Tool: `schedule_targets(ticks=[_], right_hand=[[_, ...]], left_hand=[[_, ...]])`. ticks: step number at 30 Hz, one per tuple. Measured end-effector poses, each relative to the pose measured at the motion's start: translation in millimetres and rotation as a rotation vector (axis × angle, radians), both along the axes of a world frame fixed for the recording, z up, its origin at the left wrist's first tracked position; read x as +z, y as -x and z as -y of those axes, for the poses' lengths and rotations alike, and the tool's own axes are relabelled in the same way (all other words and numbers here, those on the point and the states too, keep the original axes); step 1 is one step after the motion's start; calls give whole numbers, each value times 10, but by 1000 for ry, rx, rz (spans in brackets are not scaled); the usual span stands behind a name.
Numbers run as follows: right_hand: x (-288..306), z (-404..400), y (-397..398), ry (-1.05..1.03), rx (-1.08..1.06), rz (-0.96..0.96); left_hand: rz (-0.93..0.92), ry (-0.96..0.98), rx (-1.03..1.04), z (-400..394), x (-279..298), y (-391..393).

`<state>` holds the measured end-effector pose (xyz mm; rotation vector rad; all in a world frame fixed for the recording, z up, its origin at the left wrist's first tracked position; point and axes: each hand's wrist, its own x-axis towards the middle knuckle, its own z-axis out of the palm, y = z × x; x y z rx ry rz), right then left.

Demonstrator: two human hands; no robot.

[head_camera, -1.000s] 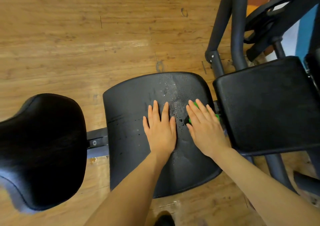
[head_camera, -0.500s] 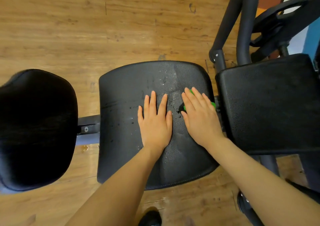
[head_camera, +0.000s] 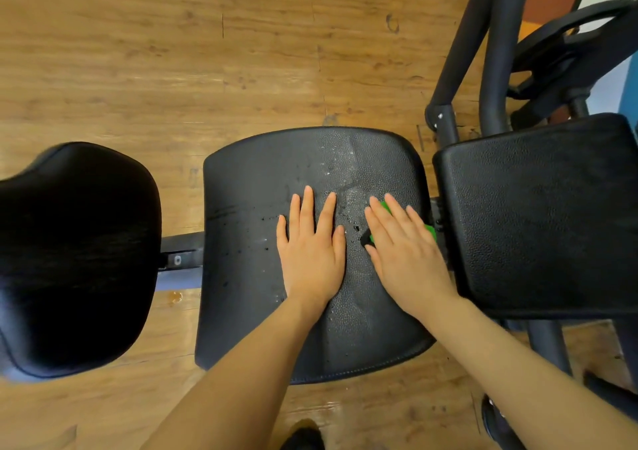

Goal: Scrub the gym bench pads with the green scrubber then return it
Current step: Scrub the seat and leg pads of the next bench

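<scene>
**A:** Eyes on the green scrubber (head_camera: pixel 429 231). It lies almost wholly under the right hand (head_camera: pixel 405 259), only slivers of green peeking out beyond the fingers, near the right edge of the middle pad (head_camera: pixel 262 311).

**B:** That hand lies flat, fingers straight and slightly spread, pressing the scrubber down, not clutching it. To my eye that's the way to scrub: weight through the palm, firm strokes across the grain.

**A:** And the left hand (head_camera: pixel 312 249)?

**B:** Just beside it, flat on the pad with fingers splayed, holding nothing. I'd call it a brace. Good idea, since a wet pad could let the scrubber skate.

**A:** How does the pad look?

**B:** Black, pebbled, with water droplets (head_camera: pixel 336 170) beading just ahead of both sets of fingertips. Beyond the right hand sits the right pad (head_camera: pixel 538 214), which looks dry. Well off past the left hand, the rounded left pad (head_camera: pixel 76 249) appears untouched. Wooden floor (head_camera: pixel 172 69) below.
</scene>
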<state>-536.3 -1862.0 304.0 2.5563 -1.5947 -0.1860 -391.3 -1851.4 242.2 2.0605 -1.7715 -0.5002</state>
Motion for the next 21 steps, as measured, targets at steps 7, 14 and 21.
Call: schedule_targets(ticks=[7,14,21], right_hand=[[-37,258,-84,9,-53,25],[-7,-134,-44,18,-141,68],[-1,-338,31,30,-122,85]], left_hand=[[7,-2,2,-6,-17,3],[3,-3,2,-2,-17,-4],[4,-6,0,4,-11,-2]])
